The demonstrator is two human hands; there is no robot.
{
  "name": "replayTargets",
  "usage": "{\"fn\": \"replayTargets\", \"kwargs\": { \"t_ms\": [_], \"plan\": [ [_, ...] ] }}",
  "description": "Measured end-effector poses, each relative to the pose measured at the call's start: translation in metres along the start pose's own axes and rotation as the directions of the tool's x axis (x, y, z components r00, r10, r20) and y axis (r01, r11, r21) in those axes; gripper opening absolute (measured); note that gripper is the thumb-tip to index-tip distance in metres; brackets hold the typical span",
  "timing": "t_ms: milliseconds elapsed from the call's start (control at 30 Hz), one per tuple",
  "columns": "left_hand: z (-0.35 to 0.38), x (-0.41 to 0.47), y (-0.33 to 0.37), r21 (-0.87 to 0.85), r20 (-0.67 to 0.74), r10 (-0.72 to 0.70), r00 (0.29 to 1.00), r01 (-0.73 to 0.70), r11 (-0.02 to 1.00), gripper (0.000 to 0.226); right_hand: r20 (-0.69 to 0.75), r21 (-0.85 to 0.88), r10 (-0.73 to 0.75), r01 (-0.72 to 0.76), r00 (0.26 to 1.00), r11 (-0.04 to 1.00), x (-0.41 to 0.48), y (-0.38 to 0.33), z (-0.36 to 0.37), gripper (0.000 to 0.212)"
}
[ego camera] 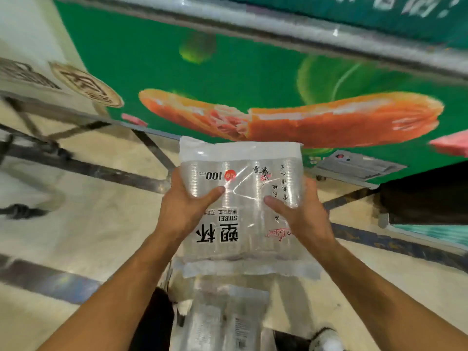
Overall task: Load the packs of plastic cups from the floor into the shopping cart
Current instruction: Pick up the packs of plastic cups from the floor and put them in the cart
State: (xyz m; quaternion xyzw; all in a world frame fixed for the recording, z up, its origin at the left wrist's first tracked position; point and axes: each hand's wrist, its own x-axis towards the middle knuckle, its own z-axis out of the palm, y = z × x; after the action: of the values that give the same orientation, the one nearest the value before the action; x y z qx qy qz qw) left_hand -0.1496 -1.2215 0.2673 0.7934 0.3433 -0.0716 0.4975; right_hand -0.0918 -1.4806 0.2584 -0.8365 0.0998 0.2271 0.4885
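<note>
A clear pack of plastic cups (pixel 243 183) with black printed characters and "100 PCS" is held up in mid-air at the centre of the head view. My left hand (pixel 184 209) grips its left side with the thumb across the front. On the pack's right side sits my right hand (pixel 301 216), thumb also on the front. Below them, more clear packs of cups (pixel 222 317) lie stacked on the floor between my feet. No shopping cart is clearly recognisable in this blurred view.
A big green panel (pixel 228 77) with orange fruit pictures fills the upper view, under a grey metal rail (pixel 278 29). Dark metal frame bars (pixel 83 168) cross the beige floor at left. A dark box (pixel 425 198) stands at right. My shoe (pixel 326 338) shows at the bottom.
</note>
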Motion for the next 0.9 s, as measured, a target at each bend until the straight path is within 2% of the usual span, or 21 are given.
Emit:
{"fn": "replayTargets", "kwargs": {
  "t_ms": [133,233,467,700,900],
  "plan": [
    [-0.115,-0.050,0.040,-0.069,-0.079,-0.091,0.993,0.085,0.994,0.081,0.110,-0.035,-0.096,0.100,0.989,0.994,-0.050,-0.116,0.015,0.089],
    [-0.204,-0.092,0.059,-0.134,-0.122,-0.109,0.987,0.092,0.987,0.090,0.174,-0.042,-0.172,0.182,0.969,0.982,-0.094,-0.199,0.038,0.089],
    [-0.427,-0.178,0.100,-0.202,-0.280,-0.139,0.950,0.084,0.976,0.094,0.402,-0.043,-0.304,0.349,0.864,0.936,-0.198,-0.398,0.124,0.089],
    [-0.640,-0.208,0.116,-0.290,-0.437,-0.178,0.882,0.049,0.956,0.095,0.527,-0.116,-0.367,0.493,0.766,0.862,-0.267,-0.604,0.239,0.090],
    [-0.762,-0.205,0.116,-0.327,-0.531,-0.220,0.818,0.041,0.944,0.104,0.615,-0.147,-0.405,0.603,0.677,0.784,-0.295,-0.712,0.331,0.103]
  ]
}}
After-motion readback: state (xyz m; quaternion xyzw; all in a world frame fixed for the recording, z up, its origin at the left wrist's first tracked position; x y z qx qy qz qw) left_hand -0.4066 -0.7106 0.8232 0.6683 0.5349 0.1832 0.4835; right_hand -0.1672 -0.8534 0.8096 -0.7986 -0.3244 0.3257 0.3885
